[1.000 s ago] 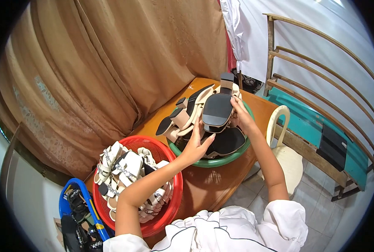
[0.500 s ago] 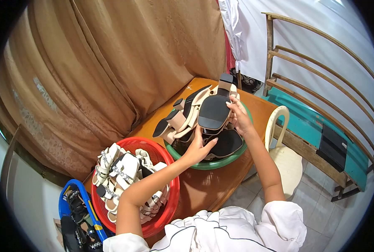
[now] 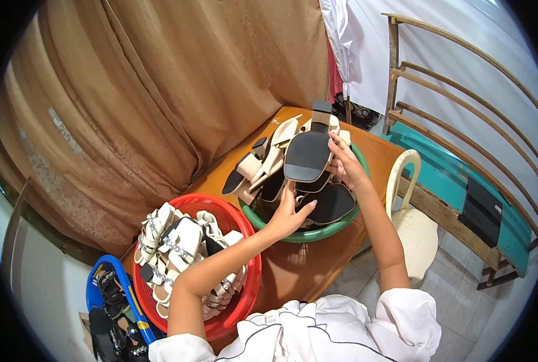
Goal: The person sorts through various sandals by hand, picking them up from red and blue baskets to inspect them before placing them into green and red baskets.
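Observation:
A beige heeled sandal (image 3: 307,155) is turned with its black sole facing up over the green basket (image 3: 317,235). My left hand (image 3: 289,216) grips its near, toe end, with the thumb out to the side. Along its right edge, the fingers of my right hand (image 3: 346,164) hold it, partly hidden behind it. Beneath and to the left, several more beige sandals (image 3: 269,161) with black soles and block heels lie piled in the basket. Another black sole (image 3: 329,205) shows just below the held one.
A red basket (image 3: 254,283) full of white sandals (image 3: 184,238) with shiny straps sits at the near left of the wooden table (image 3: 293,268). Lower down is a blue basket (image 3: 137,308) of dark sandals. A cream plastic chair (image 3: 415,235) and teal bench (image 3: 432,160) stand right.
The held sandal has shifted slightly, its sole turned a little more squarely toward me. Both hands stay on it. The view has moved slightly.

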The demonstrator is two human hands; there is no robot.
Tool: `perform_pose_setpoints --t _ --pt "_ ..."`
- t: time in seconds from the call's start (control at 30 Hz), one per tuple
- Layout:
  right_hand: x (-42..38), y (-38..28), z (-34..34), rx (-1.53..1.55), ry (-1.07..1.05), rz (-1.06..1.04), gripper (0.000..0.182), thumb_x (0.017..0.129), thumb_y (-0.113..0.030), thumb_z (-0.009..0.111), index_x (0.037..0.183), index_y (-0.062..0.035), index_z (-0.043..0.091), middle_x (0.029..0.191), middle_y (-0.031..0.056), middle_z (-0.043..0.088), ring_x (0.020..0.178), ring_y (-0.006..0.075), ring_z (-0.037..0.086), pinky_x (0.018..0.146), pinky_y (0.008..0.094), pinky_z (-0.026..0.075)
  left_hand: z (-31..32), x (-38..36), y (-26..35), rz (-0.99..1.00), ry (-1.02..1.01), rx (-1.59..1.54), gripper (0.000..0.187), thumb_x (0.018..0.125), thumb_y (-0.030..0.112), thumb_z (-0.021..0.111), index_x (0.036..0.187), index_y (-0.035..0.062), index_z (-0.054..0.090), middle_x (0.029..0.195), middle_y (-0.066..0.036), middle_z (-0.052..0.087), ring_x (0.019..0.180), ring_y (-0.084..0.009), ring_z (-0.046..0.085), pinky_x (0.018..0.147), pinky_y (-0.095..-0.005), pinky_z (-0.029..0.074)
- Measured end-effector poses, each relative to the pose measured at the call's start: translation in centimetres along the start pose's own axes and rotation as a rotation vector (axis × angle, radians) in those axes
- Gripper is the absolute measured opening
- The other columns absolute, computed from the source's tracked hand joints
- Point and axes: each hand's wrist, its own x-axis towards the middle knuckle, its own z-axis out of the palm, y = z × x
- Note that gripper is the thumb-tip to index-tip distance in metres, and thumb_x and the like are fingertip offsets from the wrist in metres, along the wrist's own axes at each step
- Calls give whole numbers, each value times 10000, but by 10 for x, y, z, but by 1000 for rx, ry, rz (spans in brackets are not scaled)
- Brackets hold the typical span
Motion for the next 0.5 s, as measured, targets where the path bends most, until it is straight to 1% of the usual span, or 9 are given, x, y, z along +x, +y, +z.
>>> perform_pose_setpoints --t 0.1,0.17,0.2,0.27,0.33,0.37,0.47,0.5 --pt "0 6 -6 36 -15 -17 518 832 -284 535 1270 -129 307 1072 31 515 861 134 555 754 290 467 -4 -7 -10 55 66 185 669 782 63 560 1319 51 161 1322 -120 204 1234 -250 239 949 -344 312" --pt "0 6 -9 27 -34 -17 506 839 -287 526 1268 -128 310 1083 38 509 864 139 555 762 295 467 -18 -9 21 247 167 487 611 758 110 597 1265 28 267 1257 -133 298 1171 -262 317 917 -351 332" --pt "-1 5 -10 27 -38 -12 535 830 -292 539 1274 -124 292 1090 43 503 884 146 549 771 300 461 -30 -6 34 343 217 642 586 746 133 615 1238 16 319 1224 -140 345 1140 -268 357 901 -354 342" --pt "-5 0 -9 31 -43 3 596 813 -302 565 1287 -116 255 1103 51 493 924 159 538 789 308 448 -56 11 43 344 484 781 571 709 231 629 1172 9 377 1179 -167 381 1113 -307 346 923 -380 290" --pt "-9 -5 -8 30 -60 3 593 814 -298 566 1282 -107 255 1095 55 499 922 169 541 795 316 446 -85 27 30 266 638 967 649 698 330 659 1186 9 378 1143 -161 410 1093 -302 379 919 -377 301" --pt "-9 -7 -7 29 -68 0 592 814 -296 566 1279 -102 255 1091 57 502 922 174 543 798 319 446 -98 32 22 156 596 930 798 634 458 676 1213 11 357 1166 -168 395 1117 -309 354 938 -421 274" --pt "-8 -5 -7 13 -64 23 581 811 -279 572 1269 -102 262 1084 61 509 908 182 550 806 322 442 -119 38 16 -115 161 1107 940 558 553 683 1243 18 327 1197 -160 373 1147 -317 317 947 -490 231" --pt "-8 -4 -7 10 -68 26 577 811 -276 573 1266 -101 265 1084 62 509 908 183 551 807 322 441 -118 37 9 -81 156 1169 1009 498 591 689 1250 21 331 1220 -146 355 1164 -322 294 944 -530 199"
